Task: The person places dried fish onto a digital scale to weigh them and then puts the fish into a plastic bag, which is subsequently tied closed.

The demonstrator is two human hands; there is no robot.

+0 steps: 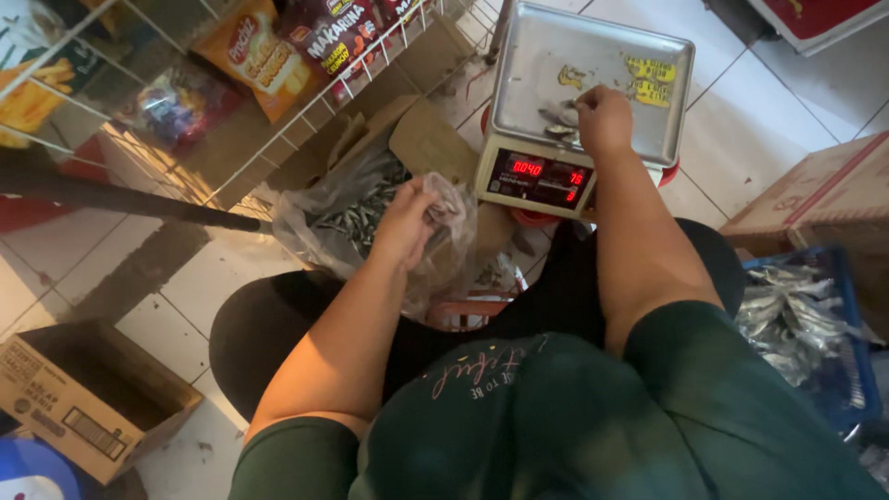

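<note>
Nearest, at the lower left, an open cardboard box [88, 393] sits on the tiled floor [199, 278]. At the near right a blue crate [857, 370] holds silvery dried fish [787, 315]. Farther in, the left hand [405, 220] is closed around a small clear plastic bag [454, 227], held above a larger plastic bag of small fish [347, 218]. Beyond it, the right hand [602, 118] rests with fingers curled down on a few small fish [560, 118] lying on the steel pan of a digital scale [542, 69]. At the far left a white wire rack [278, 139] carries snack packets [264, 56].
</note>
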